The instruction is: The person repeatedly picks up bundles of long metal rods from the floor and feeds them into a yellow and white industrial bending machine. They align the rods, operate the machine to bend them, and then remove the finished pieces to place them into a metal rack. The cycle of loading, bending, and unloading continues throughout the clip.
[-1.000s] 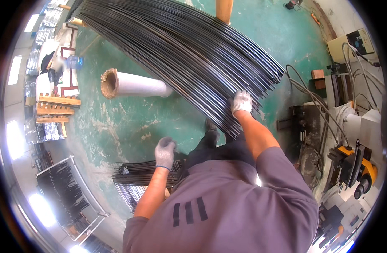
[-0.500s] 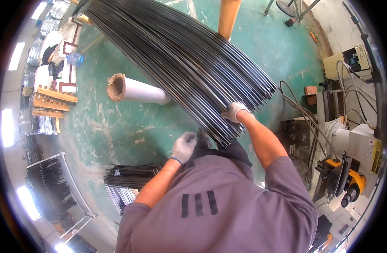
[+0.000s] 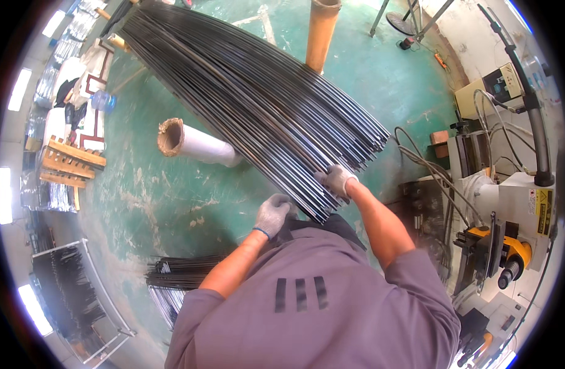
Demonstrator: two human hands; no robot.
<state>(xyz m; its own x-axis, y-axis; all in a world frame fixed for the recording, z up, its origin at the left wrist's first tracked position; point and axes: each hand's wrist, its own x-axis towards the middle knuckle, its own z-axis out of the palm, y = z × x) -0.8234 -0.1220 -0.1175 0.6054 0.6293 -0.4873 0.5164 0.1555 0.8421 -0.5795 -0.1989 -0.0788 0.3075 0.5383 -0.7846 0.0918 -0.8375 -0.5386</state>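
A large bundle of long, dark metal rods [image 3: 251, 98] slants across the view, its near ends fanning out just ahead of my body. My right hand [image 3: 338, 180], in a pale knit glove, is closed around some rods near these ends, its thumb lying over them. To the left of the near tips is my left hand [image 3: 274, 213], gloved too, beside the bundle's edge. Its fingers curl downward and partly out of sight, so whether they hold anything is hidden.
A white-wrapped cardboard tube [image 3: 202, 143] and a brown tube [image 3: 323, 37] stand by the bundle. More rods [image 3: 178, 273] lie at lower left. A machine with an orange part [image 3: 515, 253] and looping cables [image 3: 433, 172] is on the right. Wooden pallets [image 3: 70, 163] are at left.
The view has shifted slightly. My right hand stays at the rod ends, its thumb now further over them. My left hand has moved closer to the bundle's near edge.
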